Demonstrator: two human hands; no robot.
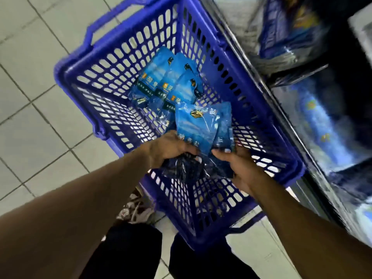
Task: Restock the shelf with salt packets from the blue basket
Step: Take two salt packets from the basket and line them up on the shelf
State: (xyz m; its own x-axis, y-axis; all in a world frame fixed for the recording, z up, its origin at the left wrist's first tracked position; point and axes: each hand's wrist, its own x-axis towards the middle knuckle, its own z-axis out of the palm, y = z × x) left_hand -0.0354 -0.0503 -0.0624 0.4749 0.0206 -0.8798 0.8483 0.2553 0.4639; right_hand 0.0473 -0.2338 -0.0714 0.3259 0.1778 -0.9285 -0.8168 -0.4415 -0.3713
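Salt packets [203,125], blue film pouches with printed labels, are held as a small bundle above the inside of the blue basket [84,77]. The left hand [171,150] grips the lower, darker end of the bundle with curled fingers. The right hand [239,164] holds the bundle's right edge, thumb on the front face and fingers behind. The exact count of packets in the bundle cannot be read; at least two overlap.

More salt packets [165,81] lie loose on the basket floor, fanned against the far wall, apart from the held bundle. The basket stands on the tiled floor [30,97], close against the shelf [314,121] on its right side. Shelf levels carry blue packaged goods, blurred in this view, so their fill level and any free slot cannot be judged. The person's dark trouser legs [128,252] stand at the near end of the basket.

Step in hand, as judged: pick-up. The bundle is gathered and secured in both hands but not yet clear of the basket rim.

Next move, as judged: lift the bundle over the right-hand rim and carry it to the shelf. Requirements: maintain grip on the slick film so that no packet slides out of the stack; keep the packets aligned face to face; locate an open position among the matching blue stock before release.
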